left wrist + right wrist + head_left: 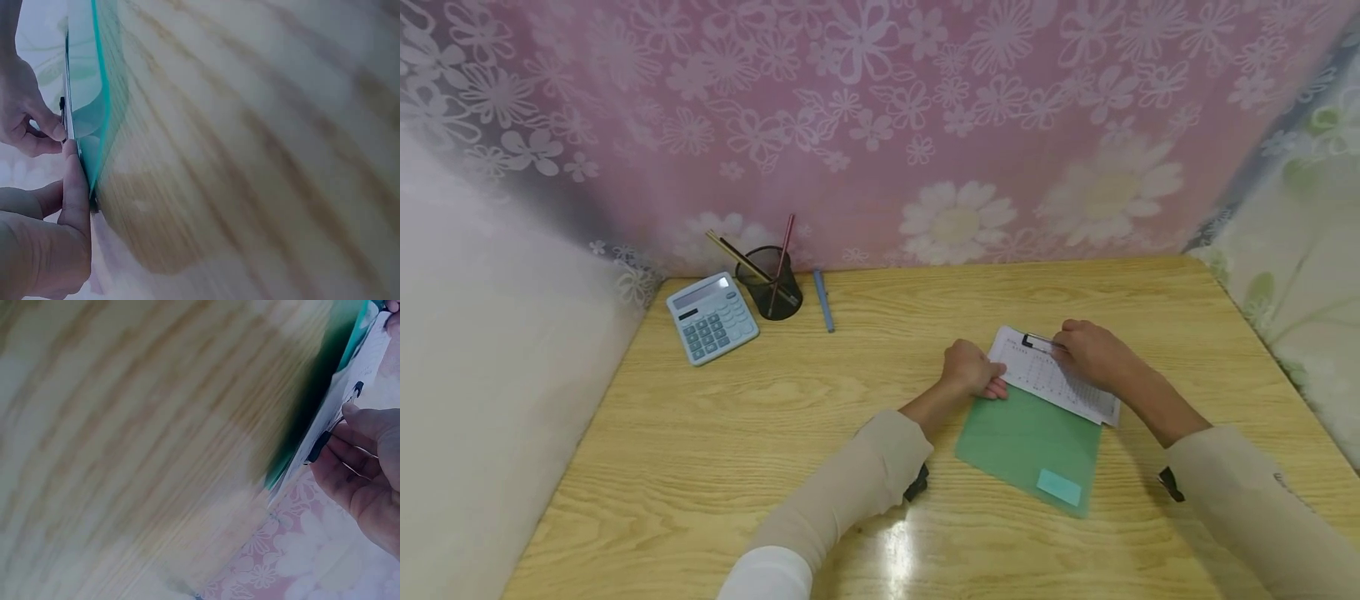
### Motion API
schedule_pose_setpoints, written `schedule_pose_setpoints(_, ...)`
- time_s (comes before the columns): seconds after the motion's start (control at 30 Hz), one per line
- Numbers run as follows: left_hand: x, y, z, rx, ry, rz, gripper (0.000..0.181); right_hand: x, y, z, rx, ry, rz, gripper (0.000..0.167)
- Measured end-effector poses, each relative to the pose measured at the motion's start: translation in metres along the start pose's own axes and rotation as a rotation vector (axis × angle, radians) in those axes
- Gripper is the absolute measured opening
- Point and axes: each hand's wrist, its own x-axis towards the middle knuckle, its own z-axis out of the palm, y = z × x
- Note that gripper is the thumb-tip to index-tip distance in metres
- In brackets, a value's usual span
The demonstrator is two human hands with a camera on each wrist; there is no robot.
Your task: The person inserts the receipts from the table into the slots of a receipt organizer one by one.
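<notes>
White printed sheets point(1045, 379) lie over the upper part of a green translucent plastic folder point(1033, 437) bearing a light blue label point(1060, 487). A metal clip with black tips point(1036, 342) sits along the far edge of the sheets. My left hand point(973, 368) pinches the left edge of the sheets, thumb on top. With thumb and fingers, my right hand point(1090, 354) grips the clip, seen closer in the right wrist view, where the clip's black end point(320, 447) shows beside the fingers. In the left wrist view the green plastic point(100, 119) bows below the sheets.
At the back left of the wooden table point(700, 450) are a light blue calculator point(713, 318), a black mesh pencil cup point(780, 300) holding several pencils, and a blue pen point(823, 300). A pink floral curtain point(865, 167) hangs behind the table.
</notes>
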Motion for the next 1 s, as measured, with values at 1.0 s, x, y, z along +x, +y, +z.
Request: schedule_pose_setpoints(1.0,-0.011,0.000,-0.004,0.257,0.061,0.085,0.032,0.001,0.002,-0.001,0.027,-0.026,0.052,0.022)
